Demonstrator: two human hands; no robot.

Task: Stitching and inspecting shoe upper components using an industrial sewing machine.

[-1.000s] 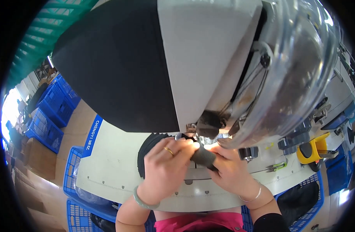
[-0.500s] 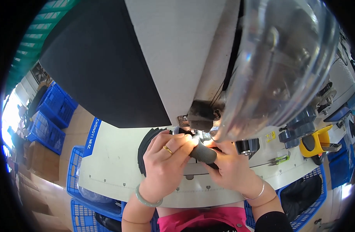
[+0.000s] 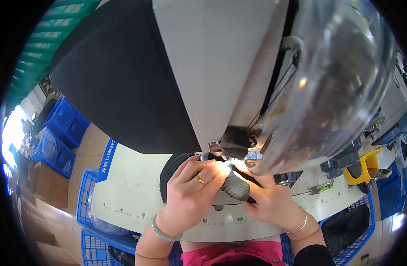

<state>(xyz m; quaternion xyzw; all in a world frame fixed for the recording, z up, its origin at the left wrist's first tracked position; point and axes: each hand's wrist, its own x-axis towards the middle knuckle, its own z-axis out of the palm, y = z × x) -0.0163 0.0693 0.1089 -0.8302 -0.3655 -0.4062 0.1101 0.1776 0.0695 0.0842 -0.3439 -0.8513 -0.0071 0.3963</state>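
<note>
Under the lit needle area of a sewing machine [image 3: 235, 144], a grey ribbed fabric piece [image 3: 237, 186] with a dark edge is held between my hands. My left hand [image 3: 191, 188], wearing a gold ring, has its fingers closed, fingertips pressing the fabric's left side close to the presser area. On the other side my right hand [image 3: 270, 197] pinches the piece between thumb and fingers. Dark fabric [image 3: 169, 177] lies curved on the table left of my left hand. The fingertips and the stitching point are partly washed out by the lamp.
A clear plastic guard [image 3: 341, 88] and the machine's head fill the space above. Green-handled thread snips [image 3: 321, 188] and a yellow holder [image 3: 365, 168] are on the right. Blue baskets [image 3: 86, 195] flank the white table [image 3: 128, 190], one with black material at right.
The machine and table sit slightly lower in the picture. The grey fabric has turned a little between my hands, showing more of its face. Both hands keep their hold.
</note>
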